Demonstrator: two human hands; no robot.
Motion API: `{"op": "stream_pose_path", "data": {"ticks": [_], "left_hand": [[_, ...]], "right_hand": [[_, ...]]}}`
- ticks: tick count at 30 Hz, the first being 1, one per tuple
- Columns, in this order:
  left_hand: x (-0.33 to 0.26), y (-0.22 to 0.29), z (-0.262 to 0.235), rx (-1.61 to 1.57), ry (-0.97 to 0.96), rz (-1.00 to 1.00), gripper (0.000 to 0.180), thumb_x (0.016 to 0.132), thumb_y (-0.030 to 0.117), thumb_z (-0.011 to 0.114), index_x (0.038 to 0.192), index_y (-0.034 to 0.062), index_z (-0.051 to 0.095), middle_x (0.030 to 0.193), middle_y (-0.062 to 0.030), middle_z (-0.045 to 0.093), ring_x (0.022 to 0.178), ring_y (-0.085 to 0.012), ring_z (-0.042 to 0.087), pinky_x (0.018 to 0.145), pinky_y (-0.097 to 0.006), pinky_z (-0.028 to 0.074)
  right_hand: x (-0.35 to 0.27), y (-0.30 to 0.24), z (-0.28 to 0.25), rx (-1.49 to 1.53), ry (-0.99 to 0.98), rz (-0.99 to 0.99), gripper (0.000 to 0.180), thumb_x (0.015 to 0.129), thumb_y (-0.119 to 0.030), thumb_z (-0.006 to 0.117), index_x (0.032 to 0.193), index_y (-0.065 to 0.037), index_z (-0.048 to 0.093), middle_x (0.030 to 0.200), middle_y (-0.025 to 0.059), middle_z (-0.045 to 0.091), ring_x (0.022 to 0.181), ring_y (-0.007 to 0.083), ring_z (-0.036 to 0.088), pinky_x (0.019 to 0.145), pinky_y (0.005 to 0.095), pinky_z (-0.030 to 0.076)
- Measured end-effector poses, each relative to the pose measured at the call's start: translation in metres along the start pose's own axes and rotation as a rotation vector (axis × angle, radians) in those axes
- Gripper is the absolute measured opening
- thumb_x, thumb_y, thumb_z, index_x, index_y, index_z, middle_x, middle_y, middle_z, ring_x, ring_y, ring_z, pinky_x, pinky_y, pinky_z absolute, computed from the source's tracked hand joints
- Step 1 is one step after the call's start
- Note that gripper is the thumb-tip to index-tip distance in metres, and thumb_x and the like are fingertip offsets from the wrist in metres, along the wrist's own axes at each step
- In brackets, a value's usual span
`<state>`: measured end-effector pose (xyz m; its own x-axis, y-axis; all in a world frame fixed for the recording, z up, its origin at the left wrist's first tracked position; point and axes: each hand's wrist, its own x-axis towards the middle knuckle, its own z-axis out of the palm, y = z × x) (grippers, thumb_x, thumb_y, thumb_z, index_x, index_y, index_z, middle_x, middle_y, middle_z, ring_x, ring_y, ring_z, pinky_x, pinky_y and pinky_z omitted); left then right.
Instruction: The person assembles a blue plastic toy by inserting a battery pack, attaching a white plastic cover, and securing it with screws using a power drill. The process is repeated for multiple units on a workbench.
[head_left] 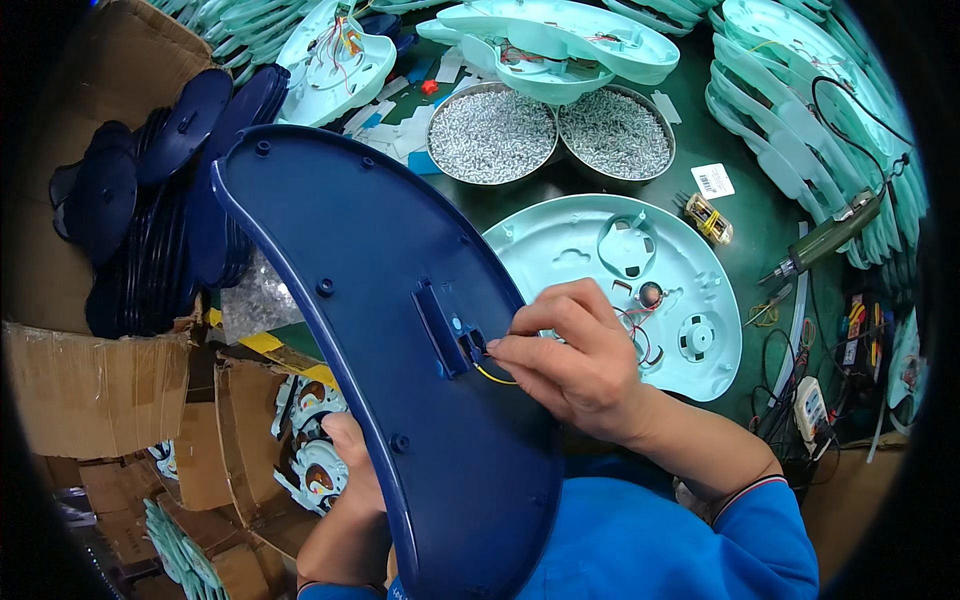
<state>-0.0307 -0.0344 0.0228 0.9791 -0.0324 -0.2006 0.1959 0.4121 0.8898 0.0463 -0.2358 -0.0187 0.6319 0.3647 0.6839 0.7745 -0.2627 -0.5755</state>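
Your left hand (pixel 345 500) grips the dark blue curved panel's (pixel 380 330) lower edge, held up over the bench (pixel 760 235); your right hand (pixel 575 360) fingers pinch the yellow wire (pixel 495 377) at its slot

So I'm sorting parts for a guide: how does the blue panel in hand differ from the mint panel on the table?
The blue panel is dark navy; the mint panel is pale green. The blue one is held tilted by the left hand, the mint one lies flat. The right hand pinches wires at the blue one. Both are curved plastic mouldings with screw bosses.
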Motion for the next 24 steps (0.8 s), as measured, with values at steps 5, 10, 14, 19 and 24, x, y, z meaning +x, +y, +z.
{"op": "stream_pose_path", "data": {"ticks": [5,10,14,19,24], "left_hand": [[0.002,-0.002,-0.001,-0.003,0.001,0.003,0.095,0.090,0.071,0.055,0.152,0.0042,0.027,0.134,-0.0166,0.052,0.122,-0.0236,0.055,0.099,-0.040,0.049],[0.000,-0.003,0.001,0.004,0.006,-0.002,0.095,0.090,0.069,0.057,0.153,0.0042,0.027,0.134,-0.0166,0.051,0.123,-0.0238,0.054,0.100,-0.041,0.049],[-0.003,-0.005,0.003,0.014,0.028,-0.014,0.095,0.090,0.067,0.059,0.154,0.0042,0.026,0.134,-0.0165,0.051,0.124,-0.0239,0.053,0.101,-0.041,0.048],[-0.013,-0.008,0.017,0.096,0.094,-0.062,0.095,0.090,0.065,0.061,0.154,0.0042,0.025,0.135,-0.0165,0.050,0.125,-0.0241,0.051,0.102,-0.041,0.047],[0.007,-0.005,0.027,0.996,-0.296,0.422,0.096,0.083,0.046,0.079,0.157,0.0078,0.031,0.140,-0.0190,0.042,0.135,-0.0352,0.038,0.110,-0.047,0.037]], "right_hand": [[-0.007,-0.009,0.005,0.278,-0.014,0.244,0.021,0.079,0.006,0.076,0.098,-0.004,0.072,0.096,0.0089,0.065,0.077,0.0179,0.065,0.066,0.0282,0.053],[-0.013,-0.011,0.005,0.327,0.010,0.323,0.026,0.077,0.005,0.078,0.102,-0.002,0.071,0.097,0.0109,0.066,0.081,0.0202,0.068,0.067,0.0279,0.056],[-0.016,-0.018,0.007,0.149,0.015,0.150,0.031,0.076,0.007,0.078,0.105,0.000,0.071,0.101,0.0146,0.066,0.084,0.0225,0.070,0.070,0.0288,0.058],[-0.020,-0.021,-0.008,0.247,-0.086,0.217,0.037,0.083,-0.020,0.076,0.113,0.002,0.070,0.112,0.0185,0.065,0.095,0.0266,0.068,0.081,0.0342,0.056],[0.004,-0.032,-0.031,0.955,0.018,0.753,0.104,0.081,-0.078,0.062,0.149,-0.003,0.039,0.143,0.0143,0.049,0.119,0.0224,0.060,0.100,0.0394,0.052]]}}
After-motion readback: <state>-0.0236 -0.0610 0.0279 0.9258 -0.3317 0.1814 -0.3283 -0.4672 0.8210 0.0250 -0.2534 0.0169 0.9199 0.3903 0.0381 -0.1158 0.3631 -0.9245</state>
